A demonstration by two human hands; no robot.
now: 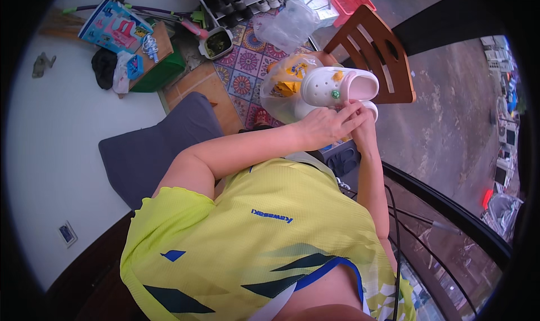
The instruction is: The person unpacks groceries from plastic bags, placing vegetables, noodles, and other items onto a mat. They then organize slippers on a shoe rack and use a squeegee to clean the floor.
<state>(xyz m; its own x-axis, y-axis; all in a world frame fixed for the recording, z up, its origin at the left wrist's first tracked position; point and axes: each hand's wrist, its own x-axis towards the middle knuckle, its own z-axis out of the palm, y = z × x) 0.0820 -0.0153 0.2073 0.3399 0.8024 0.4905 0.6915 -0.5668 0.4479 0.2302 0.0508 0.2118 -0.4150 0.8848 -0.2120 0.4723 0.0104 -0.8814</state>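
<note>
A white clog [322, 85] with a pale pink strap and lining shows its holed top, with an orange charm and a green ball-like charm on it. Part of a second white clog [371, 109] is visible beneath it, partly behind the hands. My right hand [365, 125] is at the near side of the upper clog, its fingers bent against the edge by the strap. From the left, my left hand [327, 125] reaches across, its fingertips meeting those of the right hand at that edge. Whether the left fingers pinch anything is hidden. A clear plastic bag [274, 106] with orange packets lies beside the clogs.
Beyond the clogs stands a wooden chair [379, 59]. Another clear bag [291, 23] lies near a shoe rack [249, 4] and a red crate [346, 0]. To the left are a grey cushion-like surface [160, 139] and a green box [162, 70]. Black cables [396, 245] hang at right.
</note>
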